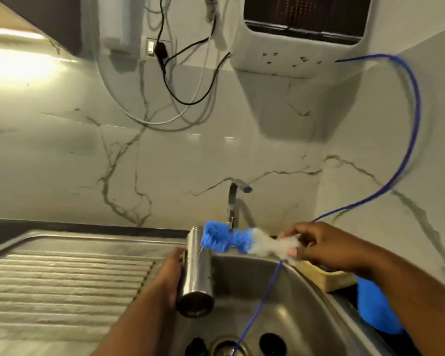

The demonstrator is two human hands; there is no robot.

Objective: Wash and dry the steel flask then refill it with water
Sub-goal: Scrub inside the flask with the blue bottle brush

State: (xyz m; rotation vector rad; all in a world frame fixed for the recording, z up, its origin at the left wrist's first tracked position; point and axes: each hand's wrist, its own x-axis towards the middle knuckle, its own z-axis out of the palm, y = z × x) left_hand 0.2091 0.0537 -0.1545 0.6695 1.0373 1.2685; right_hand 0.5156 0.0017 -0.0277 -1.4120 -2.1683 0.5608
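Two hands work over the stainless sink at lower centre of the frame. The left hand is wrapped around the steel flask, holding it tilted with its base toward the camera and its mouth pointing away, toward the tap. The right hand pinches the white end of a blue-and-white bottle brush, whose blue tuft sits right at the flask's mouth.

To scrub well, the brush likely wants lining up with the flask's axis before it is pushed in, with the flask kept over the basin so drips fall into the drain. A thin blue wire loops off to the upper right and could snag.

At lower left lies a ribbed draining board; behind stands a veined marble-look wall, with cables hanging at upper centre. No water seems to be running.
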